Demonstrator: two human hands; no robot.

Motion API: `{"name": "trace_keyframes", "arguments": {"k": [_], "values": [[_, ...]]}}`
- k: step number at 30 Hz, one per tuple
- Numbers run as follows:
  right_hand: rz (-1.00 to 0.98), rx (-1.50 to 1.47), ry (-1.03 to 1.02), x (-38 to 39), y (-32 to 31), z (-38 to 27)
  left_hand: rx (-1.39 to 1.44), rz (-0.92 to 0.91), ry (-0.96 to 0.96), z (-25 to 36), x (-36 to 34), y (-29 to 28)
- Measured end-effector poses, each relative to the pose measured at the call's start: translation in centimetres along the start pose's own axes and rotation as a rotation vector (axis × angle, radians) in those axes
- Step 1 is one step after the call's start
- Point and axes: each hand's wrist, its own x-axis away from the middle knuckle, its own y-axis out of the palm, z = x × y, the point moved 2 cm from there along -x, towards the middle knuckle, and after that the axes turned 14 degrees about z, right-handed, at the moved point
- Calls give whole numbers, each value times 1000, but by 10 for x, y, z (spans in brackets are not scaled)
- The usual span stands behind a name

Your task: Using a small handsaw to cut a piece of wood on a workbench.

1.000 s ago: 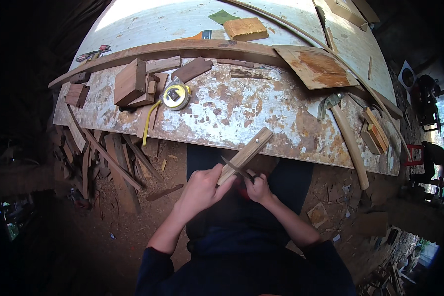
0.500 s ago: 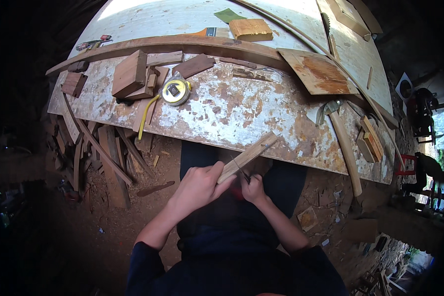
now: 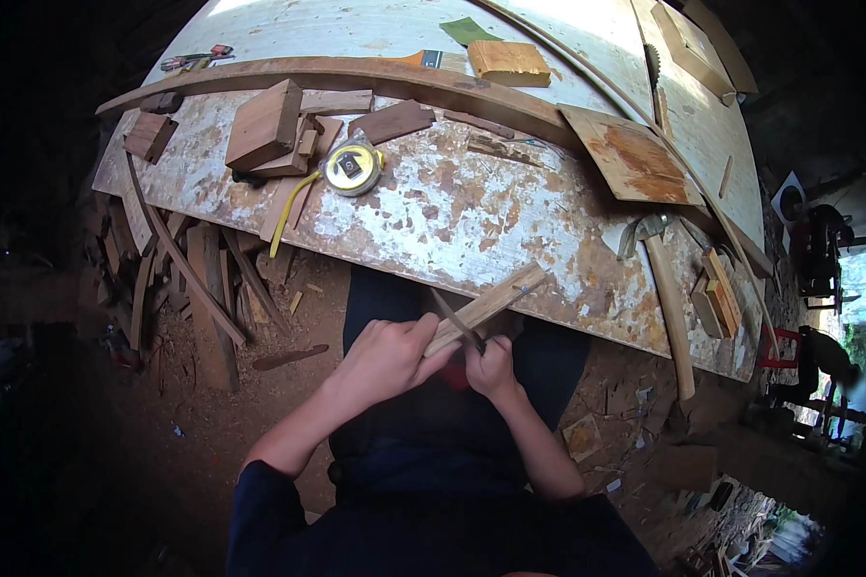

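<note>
My left hand (image 3: 387,352) is closed round the near end of a pale wooden stick (image 3: 496,300). The stick slants away to the right, its far end over the workbench's front edge; whether it touches there I cannot tell. In my right hand (image 3: 491,365) is a knife (image 3: 454,315), gripped by its dark handle. Its blade lies across the stick just beyond my left fingers, pointing up and left. The exact contact of edge and wood is too small to see.
On the paint-worn workbench (image 3: 423,231) lie a yellow tape measure (image 3: 351,168), wood blocks (image 3: 265,127), a thin board (image 3: 630,154) and a long curved beam (image 3: 356,75). A hammer (image 3: 669,308) overhangs the front edge at right. Scrap wood (image 3: 207,298) leans below left.
The knife blade has turned and shows more of its flat, shifting slightly left along the stick. My left hand keeps its hold. The whole view has swung a little.
</note>
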Motion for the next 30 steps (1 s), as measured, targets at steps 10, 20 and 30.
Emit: {"name": "trace_keyframes", "arguments": {"k": [10,20,30], "values": [[20,-67,51,20,21,37,4,12,-4,-4,-4,3],[-5,-100,160,16,19,34,42,-29,-53,-9,-6,3],[60,-131,59,18,12,12,28,-26,-4,-2,-3,1]]}}
